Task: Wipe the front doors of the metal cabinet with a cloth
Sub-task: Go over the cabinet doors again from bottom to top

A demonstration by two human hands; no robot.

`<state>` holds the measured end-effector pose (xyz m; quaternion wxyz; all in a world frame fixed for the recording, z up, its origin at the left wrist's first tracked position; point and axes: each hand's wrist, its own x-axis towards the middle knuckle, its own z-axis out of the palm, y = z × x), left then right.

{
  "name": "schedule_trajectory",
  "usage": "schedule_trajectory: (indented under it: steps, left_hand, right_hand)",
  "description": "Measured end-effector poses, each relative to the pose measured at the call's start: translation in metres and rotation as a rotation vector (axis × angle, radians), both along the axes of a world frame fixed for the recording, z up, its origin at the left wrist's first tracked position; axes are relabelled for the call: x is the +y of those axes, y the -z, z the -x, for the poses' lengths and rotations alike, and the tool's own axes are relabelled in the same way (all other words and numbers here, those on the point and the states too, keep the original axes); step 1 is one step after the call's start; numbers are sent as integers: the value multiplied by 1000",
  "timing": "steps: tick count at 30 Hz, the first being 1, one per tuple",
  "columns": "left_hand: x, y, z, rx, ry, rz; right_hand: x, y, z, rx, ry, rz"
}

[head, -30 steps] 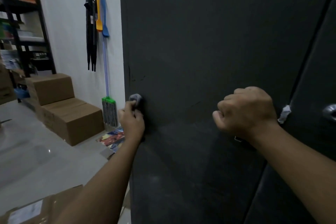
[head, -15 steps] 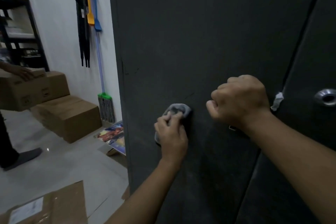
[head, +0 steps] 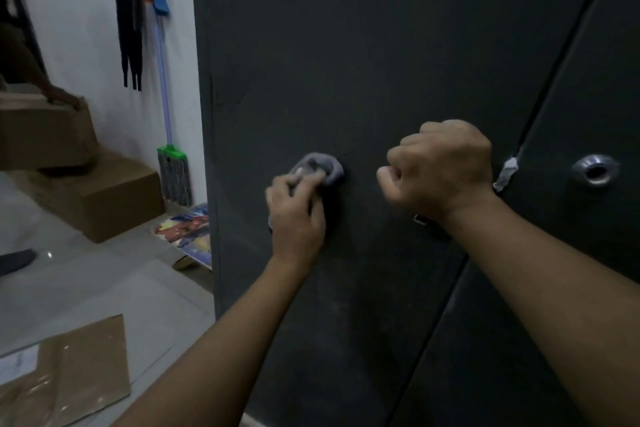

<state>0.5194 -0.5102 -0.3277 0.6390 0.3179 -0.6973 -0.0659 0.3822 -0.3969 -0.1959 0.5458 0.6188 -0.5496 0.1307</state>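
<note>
cloth (head: 320, 168), grey and bunched into a wad, lies pressed on the dark left door (head: 346, 45) of the metal cabinet, nearer that door's outer left edge than the seam between the doors.

head view: the left grip (head: 296, 215) grasps the cloth, fingers curled over it and holding it against the panel. the right grip (head: 440, 170) is clenched into a fist set against the same door, close to the seam, with nothing visible in it (a small dark fitting peeks out under the wrist, too hidden to name). neither grip touches the right door (head: 588, 97), which carries a round metal lock hole (head: 595, 170), with a scrap of pale tape (head: 506, 173) at the seam.

the step in hand reads as wiping across the left door. the next sweep calls for steady pressure toward the seam, and the fist would have to lift or shift out of the path. the right door looks yet to be done.
</note>
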Motion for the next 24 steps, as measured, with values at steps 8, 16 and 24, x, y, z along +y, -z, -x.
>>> schedule_trajectory:
  steps: [8,16,24]
  left_hand:
    - [37,4,37,-1,71,-20]
    - [84,71,65,-260,278,109]
    - [87,115,66,-523,281,451]
  right_hand:
    - [1,0,0,0,-61,48]
    - [2,-1,-7,-29,-25,29]
    - [6,-3,-10,-3,2,14]
